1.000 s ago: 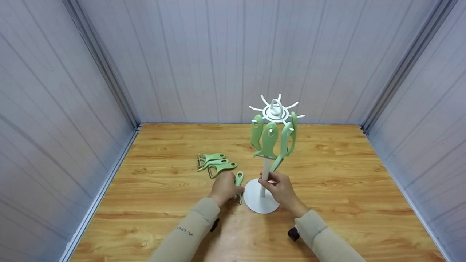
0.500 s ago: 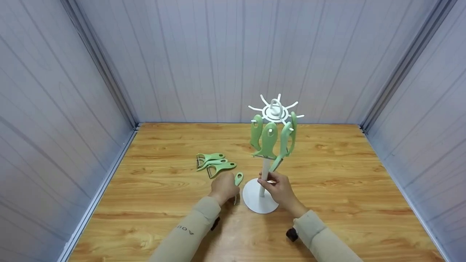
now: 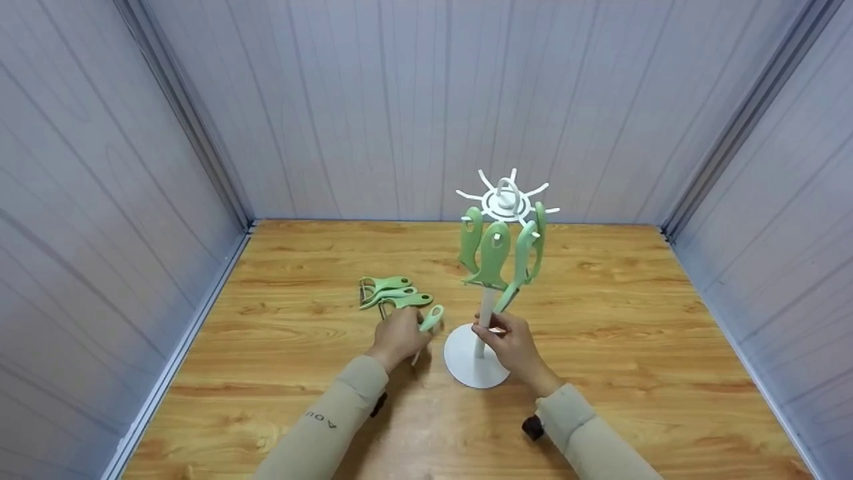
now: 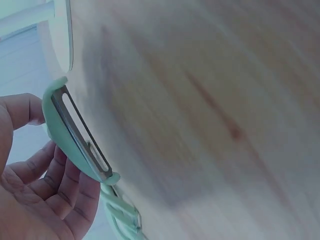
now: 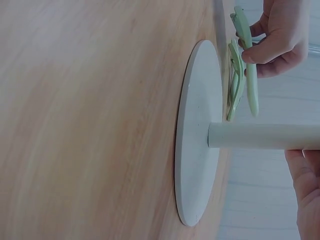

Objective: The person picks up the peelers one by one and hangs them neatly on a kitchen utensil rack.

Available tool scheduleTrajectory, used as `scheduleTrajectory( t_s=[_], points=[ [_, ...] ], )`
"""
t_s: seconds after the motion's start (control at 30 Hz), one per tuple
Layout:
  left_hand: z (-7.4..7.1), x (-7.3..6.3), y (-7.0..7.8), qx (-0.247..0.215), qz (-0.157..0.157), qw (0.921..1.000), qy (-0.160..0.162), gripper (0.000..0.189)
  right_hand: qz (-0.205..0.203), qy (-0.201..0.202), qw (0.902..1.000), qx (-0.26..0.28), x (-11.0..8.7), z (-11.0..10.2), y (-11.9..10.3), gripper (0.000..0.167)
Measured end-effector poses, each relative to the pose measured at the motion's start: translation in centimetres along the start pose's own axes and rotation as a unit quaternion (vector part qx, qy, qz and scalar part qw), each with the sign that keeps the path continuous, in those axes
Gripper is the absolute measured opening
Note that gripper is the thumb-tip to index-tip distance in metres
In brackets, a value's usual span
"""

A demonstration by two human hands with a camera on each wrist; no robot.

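Note:
My left hand (image 3: pixel 400 337) pinches a green peeler (image 4: pixel 70 132) between thumb and fingers; its handle (image 3: pixel 432 319) sticks out to the right. In the right wrist view this peeler (image 5: pixel 251 82) is held off the table. My right hand (image 3: pixel 512 347) grips the white pole (image 3: pixel 487 307) of a hanging stand just above its round base (image 5: pixel 197 135). Several green peelers hang by their handle holes from the stand's hooks, among them a front one (image 3: pixel 494 257). A few more peelers (image 3: pixel 393 293) lie in a cluster on the table, beyond my left hand.
The stand's white hook ring (image 3: pixel 508 203) spreads its arms outward at the top, some of them bare. The wooden table (image 3: pixel 286 373) is bounded by pale panel walls (image 3: pixel 346 113) at the back and both sides.
My left hand has closed on the single peeler beside the base and lifted it, shifting slightly left. My right hand stays on the pole, and the stand stands where it was.

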State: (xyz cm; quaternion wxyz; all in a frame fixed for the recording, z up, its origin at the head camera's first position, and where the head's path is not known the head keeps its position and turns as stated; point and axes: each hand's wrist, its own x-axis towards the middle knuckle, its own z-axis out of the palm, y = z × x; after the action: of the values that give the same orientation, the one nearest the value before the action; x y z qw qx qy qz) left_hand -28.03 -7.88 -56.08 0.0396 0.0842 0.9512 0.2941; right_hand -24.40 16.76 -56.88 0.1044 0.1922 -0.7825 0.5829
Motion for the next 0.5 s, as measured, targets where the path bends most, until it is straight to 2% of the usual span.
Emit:
scheduleTrajectory(
  t_s=[0.23, 0.5],
  points=[
    [-1.2, 0.0, -0.1, -0.027, 0.004, 0.9994, 0.021, 0.02, 0.013, -0.001, 0.9998, 0.015, 0.0, 0.0, -0.1, 0.019],
    [-3.2, 0.5, 0.8, -0.051, 0.028, 0.9971, 0.049, 0.02, 0.031, -0.004, 0.9994, 0.017, 0.0, -0.1, -0.1, 0.02]
  ],
)
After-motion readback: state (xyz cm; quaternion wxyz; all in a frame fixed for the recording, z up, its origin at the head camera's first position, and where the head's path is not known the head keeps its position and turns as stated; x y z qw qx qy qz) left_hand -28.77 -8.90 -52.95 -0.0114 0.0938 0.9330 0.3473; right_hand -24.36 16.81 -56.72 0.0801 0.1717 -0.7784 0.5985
